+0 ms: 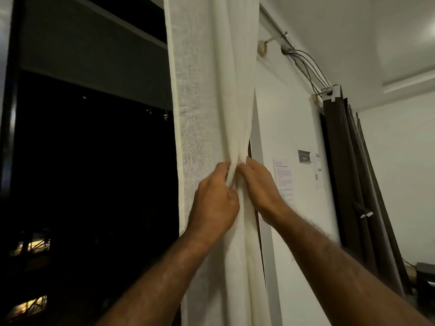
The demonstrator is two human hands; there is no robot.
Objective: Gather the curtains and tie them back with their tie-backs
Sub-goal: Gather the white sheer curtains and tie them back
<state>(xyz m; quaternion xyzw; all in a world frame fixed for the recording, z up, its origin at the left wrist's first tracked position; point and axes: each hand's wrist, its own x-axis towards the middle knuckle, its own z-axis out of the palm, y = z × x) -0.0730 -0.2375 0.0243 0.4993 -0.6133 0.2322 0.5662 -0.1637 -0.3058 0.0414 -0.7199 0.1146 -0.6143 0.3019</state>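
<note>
— On the left side, what is there?
— A dark window pane (82, 161) in a black frame, with night outside and a few lit patches low down.
— And next to it?
— A white sheer fabric curtain (200, 102) hangs just right of the pane, from the top of the view down past the bottom edge. It is drawn into long vertical folds in the middle of the scene.
— Where are the hands?
— Both are on it at mid height. The left hand (215, 201) has its fingers curled, clamped on a bunch of folds from the left. The right hand (261, 184) sits just beside it, fingers curled into the same folds from the right, fingertips buried in the cloth.
— Further right?
— A silver metal curtain rod (275, 23) runs high up on a bracket, and dark cables (306, 64) trail from its end. Below, a white wall (289, 114) carries a printed paper notice (283, 175). At the far right hangs a dark brown pleated curtain (339, 161).
</note>
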